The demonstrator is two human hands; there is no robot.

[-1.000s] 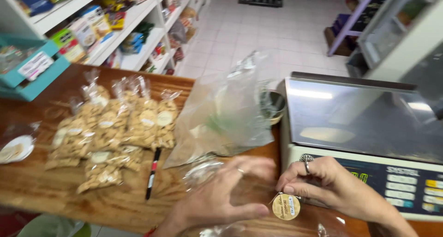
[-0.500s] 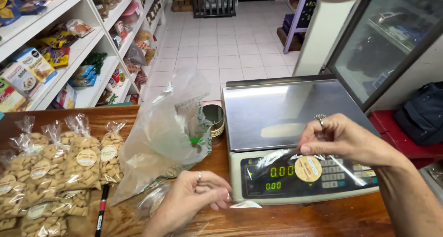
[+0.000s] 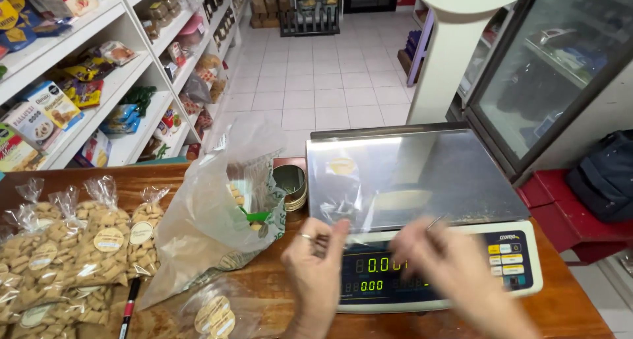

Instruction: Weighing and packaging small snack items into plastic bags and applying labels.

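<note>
Bag (image 3: 211, 227) — biscuits, scoop inside | hands (image 3: 316, 273) (image 3: 448, 273) over scale (image 3: 409, 200) — fingers blurred, cannot tell

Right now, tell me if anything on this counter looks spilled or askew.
Nothing is spilled. The big clear bag slumps open beside the scale, and a marker lies among the sealed snack bags. Both hands are motion-blurred.

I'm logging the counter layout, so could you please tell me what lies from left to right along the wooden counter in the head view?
Tied packets of biscuits → black marker pen → large open plastic bag → left hand → right hand, in front of the weighing scale.
</note>
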